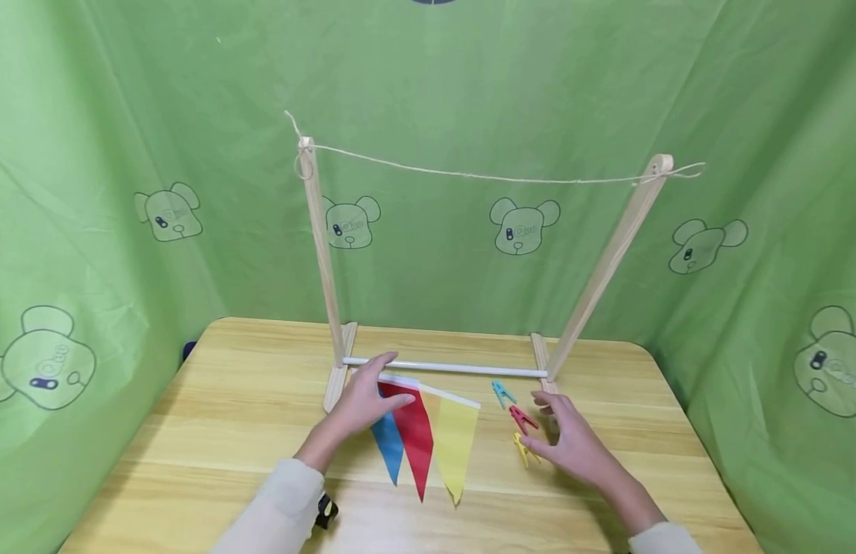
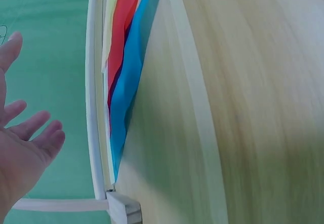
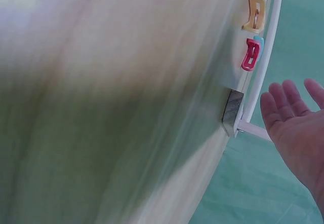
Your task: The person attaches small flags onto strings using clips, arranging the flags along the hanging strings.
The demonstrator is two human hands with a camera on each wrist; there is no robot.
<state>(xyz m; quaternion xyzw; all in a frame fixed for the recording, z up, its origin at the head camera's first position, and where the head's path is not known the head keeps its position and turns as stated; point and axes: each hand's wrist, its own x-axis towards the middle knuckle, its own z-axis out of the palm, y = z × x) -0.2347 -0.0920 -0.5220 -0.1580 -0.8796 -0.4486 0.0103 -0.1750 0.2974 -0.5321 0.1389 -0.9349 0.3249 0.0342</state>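
Your left hand (image 1: 368, 400) hovers with fingers spread over the pennant string (image 1: 428, 435), at the blue flag's (image 1: 389, 452) top. Your right hand (image 1: 570, 442), also spread and holding nothing, sits at three o'clock beside the red clothespin (image 1: 521, 418) and yellow clothespin (image 1: 525, 449).

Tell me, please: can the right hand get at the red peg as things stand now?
Probably yes. The right hand hovers open just beside the red peg, which lies free on the table between the blue peg and yellow peg. Nothing covers it.
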